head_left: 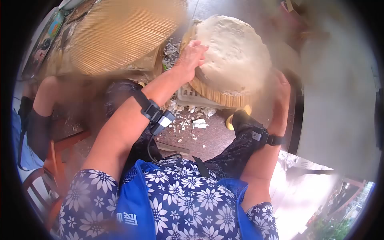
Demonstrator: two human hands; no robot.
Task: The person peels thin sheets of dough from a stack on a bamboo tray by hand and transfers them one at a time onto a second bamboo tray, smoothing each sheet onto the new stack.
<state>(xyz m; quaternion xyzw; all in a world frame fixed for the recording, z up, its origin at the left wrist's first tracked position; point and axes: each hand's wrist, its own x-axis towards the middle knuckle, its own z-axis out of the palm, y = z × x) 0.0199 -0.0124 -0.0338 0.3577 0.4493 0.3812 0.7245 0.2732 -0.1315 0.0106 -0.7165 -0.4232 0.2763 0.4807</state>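
Head view, looking down over a blue apron (134, 200). A thick, pale, round slab (234, 52) lies in the far middle of the scene on a straw base (224, 94), whose cut ends show along the near edge. Beneath the base, at its near left, part of a white crate (190, 95) is visible. The left hand (193, 58) meets the slab's left edge, its fingers close together and bent; whether they grip cannot be told. The right hand (281, 86) is just beside the slab's right edge, blurred, so its contact and closure cannot be told. A large ribbed disc (124, 38) occupies the far left. White scraps (200, 123) litter the floor (218, 137) nearer the wearer, left of a yellow shoe (229, 122). Each forearm bears a black strap near the wrist.
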